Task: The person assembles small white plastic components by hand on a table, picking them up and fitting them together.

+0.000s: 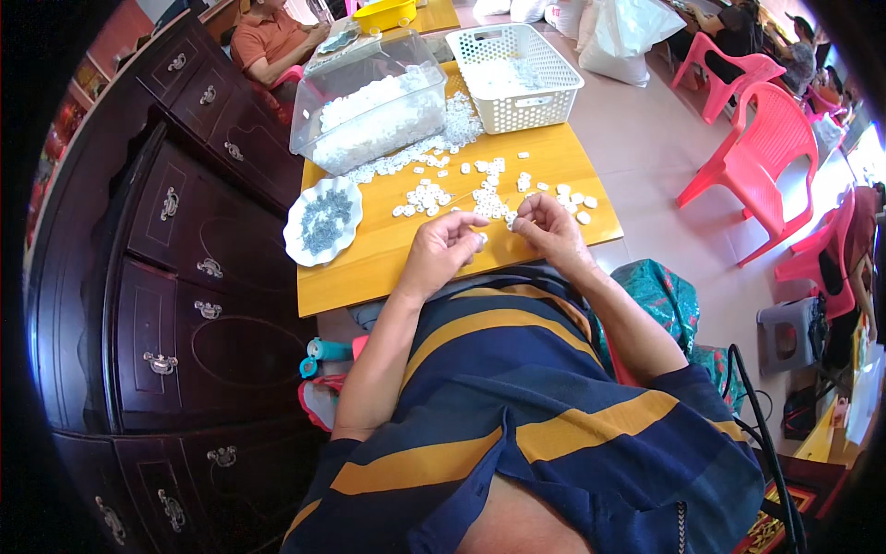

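Close to the table's near edge, my left hand is closed in a pinch, with a small white plastic piece at its thumb and fingertips. A little to the right, my right hand also pinches; a small white piece shows at its fingertips. Beyond the hands, small white pieces with dark holes lie in loose piles on the yellow wooden table. Rounder white pieces lie beside my right hand. To the left stands a scalloped white plate holding many small dark grey pieces, too small to name.
Behind the piles, a clear plastic bin and a white perforated basket hold more pieces. Dark wooden cabinets stand close on the left. Red plastic chairs and white sacks are on the right. Another person sits across.
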`<state>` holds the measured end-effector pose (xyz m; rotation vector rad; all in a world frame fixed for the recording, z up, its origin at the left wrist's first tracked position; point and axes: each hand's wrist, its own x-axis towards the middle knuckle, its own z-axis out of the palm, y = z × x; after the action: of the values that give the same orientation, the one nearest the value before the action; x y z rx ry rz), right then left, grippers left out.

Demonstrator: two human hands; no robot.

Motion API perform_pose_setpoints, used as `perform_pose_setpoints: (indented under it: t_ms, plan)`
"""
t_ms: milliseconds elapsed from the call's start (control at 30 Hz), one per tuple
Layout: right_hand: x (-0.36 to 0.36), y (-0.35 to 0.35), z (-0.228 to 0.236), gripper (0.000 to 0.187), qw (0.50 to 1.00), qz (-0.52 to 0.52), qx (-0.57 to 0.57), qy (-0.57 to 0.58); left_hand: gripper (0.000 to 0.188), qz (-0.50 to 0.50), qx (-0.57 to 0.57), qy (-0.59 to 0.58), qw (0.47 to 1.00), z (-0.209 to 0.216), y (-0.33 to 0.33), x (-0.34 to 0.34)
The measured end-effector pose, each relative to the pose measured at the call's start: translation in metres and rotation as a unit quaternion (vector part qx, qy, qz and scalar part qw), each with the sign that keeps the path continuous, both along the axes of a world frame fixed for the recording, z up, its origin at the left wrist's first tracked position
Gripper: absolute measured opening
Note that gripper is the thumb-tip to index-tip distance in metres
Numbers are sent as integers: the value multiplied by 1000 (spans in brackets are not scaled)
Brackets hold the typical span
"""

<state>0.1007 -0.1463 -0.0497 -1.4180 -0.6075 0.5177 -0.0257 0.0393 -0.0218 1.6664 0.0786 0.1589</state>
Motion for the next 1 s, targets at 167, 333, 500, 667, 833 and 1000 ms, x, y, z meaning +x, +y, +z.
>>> perform_pose_setpoints:
  t_ms: [167,333,500,667,833,1000]
  plan:
    - [-6,4,-3,15,999,38,6,8,20,68,-47,5,997,-8,-1,2]
    - [-9,4,1,16,999,45,-2,24,20,73,-53,2,996,-7,-1,3]
    - [-11,5,1,16,998,53,3,27,22,63,-61,-1,996,-7,-2,3]
    - [-15,6,5,13,998,53,1,20,25,77,-60,6,995,-9,-1,3]
    - [-16,6,6,13,998,57,-2,20,24,65,-52,11,996,-8,-3,2]
    - [-15,6,7,13,998,59,0,16,24,44,-44,3,998,-9,-3,3]
